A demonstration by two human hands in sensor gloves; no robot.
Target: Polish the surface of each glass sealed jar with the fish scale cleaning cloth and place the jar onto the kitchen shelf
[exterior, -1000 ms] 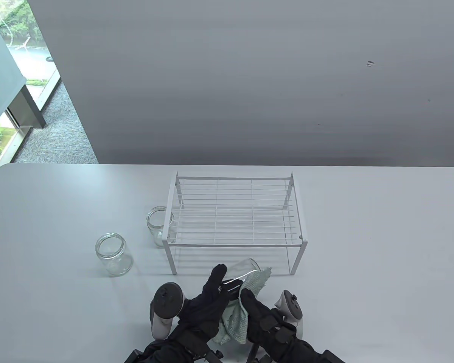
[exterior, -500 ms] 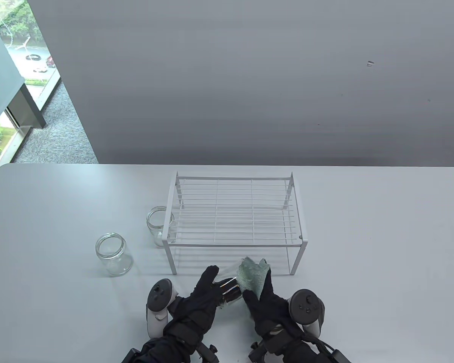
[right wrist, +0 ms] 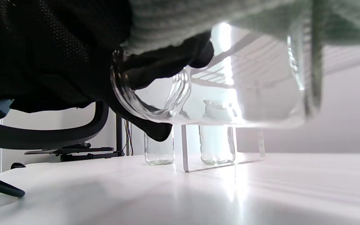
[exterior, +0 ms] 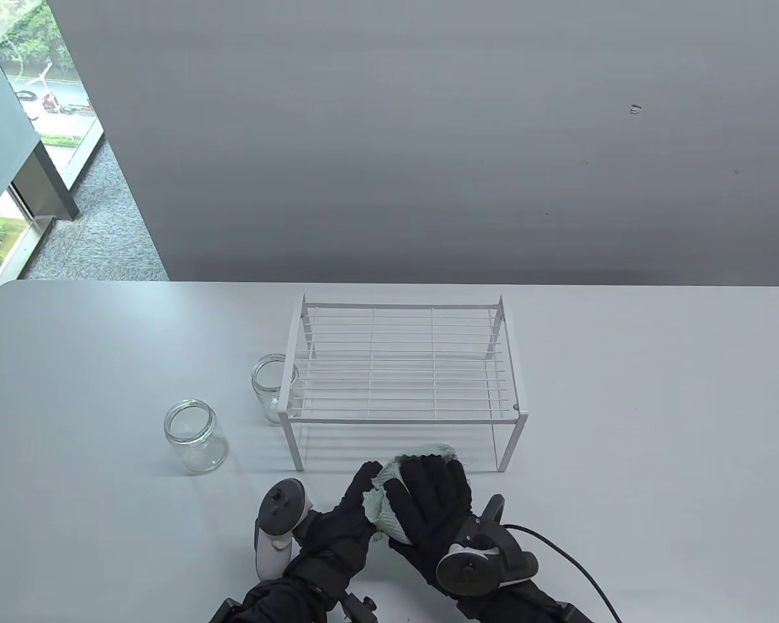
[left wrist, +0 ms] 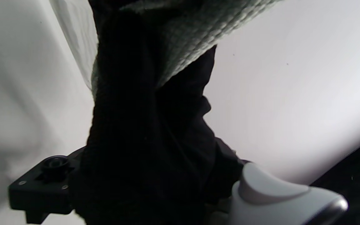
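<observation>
My left hand [exterior: 362,483] grips a clear glass jar [right wrist: 230,103] from its left side, just in front of the white wire kitchen shelf [exterior: 402,420]. The jar lies on its side above the table; only the right wrist view shows it. My right hand [exterior: 432,483] lies over the jar's top, its fingers curved round the pale green fish scale cloth [exterior: 382,505] wrapped on the glass. That cloth [left wrist: 192,34] also fills the top of the left wrist view, above my left glove [left wrist: 142,125]. The shelf top is bare.
Two more open glass jars stand on the table: one [exterior: 195,438] at the left, the other [exterior: 274,386] against the shelf's left leg. Both jars [right wrist: 158,150] [right wrist: 216,147] appear beyond the shelf leg in the right wrist view. A cable [exterior: 578,571] trails from my right wrist.
My right hand has rolled over the top of the jar and drawn the cloth across it, so the glass is now covered in the table view. The left hand keeps its hold.
</observation>
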